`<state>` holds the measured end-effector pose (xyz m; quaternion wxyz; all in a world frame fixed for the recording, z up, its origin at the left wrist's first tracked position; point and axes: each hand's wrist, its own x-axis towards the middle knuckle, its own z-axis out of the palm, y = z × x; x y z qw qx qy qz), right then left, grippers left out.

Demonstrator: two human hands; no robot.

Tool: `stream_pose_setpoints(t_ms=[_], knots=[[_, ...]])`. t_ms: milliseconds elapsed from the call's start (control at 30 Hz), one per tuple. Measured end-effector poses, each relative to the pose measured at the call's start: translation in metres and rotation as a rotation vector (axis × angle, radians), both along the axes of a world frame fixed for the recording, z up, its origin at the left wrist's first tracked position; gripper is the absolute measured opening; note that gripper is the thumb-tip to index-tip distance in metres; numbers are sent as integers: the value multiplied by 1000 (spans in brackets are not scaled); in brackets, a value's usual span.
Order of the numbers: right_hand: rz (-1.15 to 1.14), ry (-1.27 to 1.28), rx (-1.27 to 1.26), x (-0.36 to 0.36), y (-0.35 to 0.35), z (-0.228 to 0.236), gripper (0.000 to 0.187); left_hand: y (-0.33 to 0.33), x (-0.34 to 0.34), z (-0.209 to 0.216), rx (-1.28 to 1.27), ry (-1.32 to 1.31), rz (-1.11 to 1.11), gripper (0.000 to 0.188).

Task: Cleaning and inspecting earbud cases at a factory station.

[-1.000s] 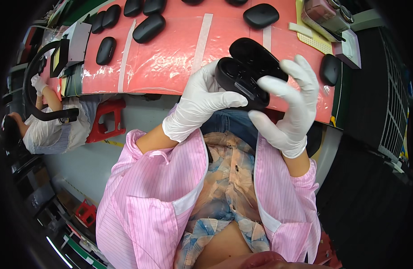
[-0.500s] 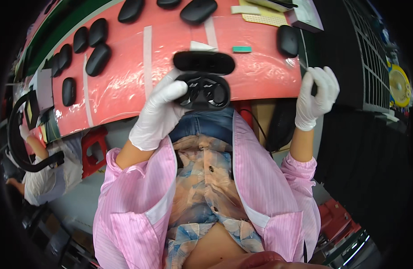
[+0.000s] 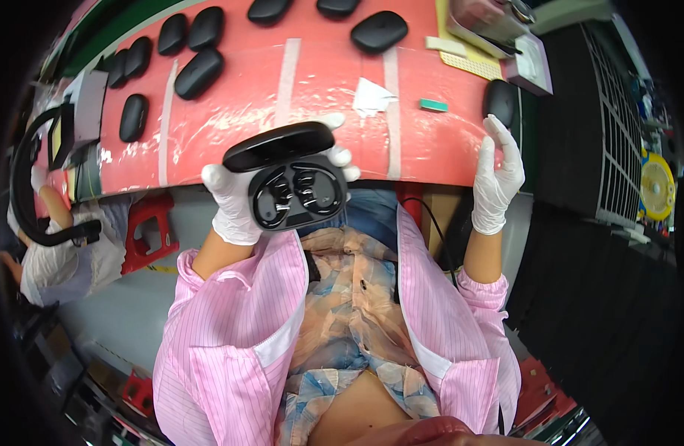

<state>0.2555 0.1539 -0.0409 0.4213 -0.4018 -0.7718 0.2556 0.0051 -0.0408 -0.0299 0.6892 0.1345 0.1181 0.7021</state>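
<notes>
My left hand, in a white glove, grips a black earbud case from beneath and behind. Its fingertips curl around the case's right side. The case's lid stands raised, and two glossy dark shapes like earbuds sit in its shaped hollows. Off to the right, at the table's near edge, my gloved right hand is held up with fingers stretched and thumb apart, nothing visible in it. Just beyond its fingertips lies a closed black case.
Several closed black cases lie across the red table mat. A white wipe and a small green block are mid-table. Far right stand a white box and a black grille. Another person's arm is at left.
The view has shifted. The case in my left hand has come left and lower, turning its inside toward me. My right hand's curled fingers have straightened and spread.
</notes>
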Motion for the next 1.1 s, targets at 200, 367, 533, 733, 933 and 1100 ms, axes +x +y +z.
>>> stream_pose_setpoints(t_ms=[200, 367, 533, 733, 933, 1100], knots=[[325, -112, 10, -84, -11, 0, 26, -117, -70, -37, -62, 214, 16, 128], [314, -569, 399, -129, -35, 1, 21, -208, -123, -113, -435, -321, 541, 94], [467, -475, 353, -134, -43, -14, 20, -294, -266, -152, -619, -597, 1441, 77], [470, -475, 415, -133, -40, -16, 25, -331, -293, -135, -318, -20, 1031, 57], [468, -465, 347, -139, -40, -17, 32, -330, -296, -151, -1404, 1072, 1245, 58], [441, -447, 324, -132, -44, -15, 31, -300, -289, -138, -723, -94, 1013, 50]])
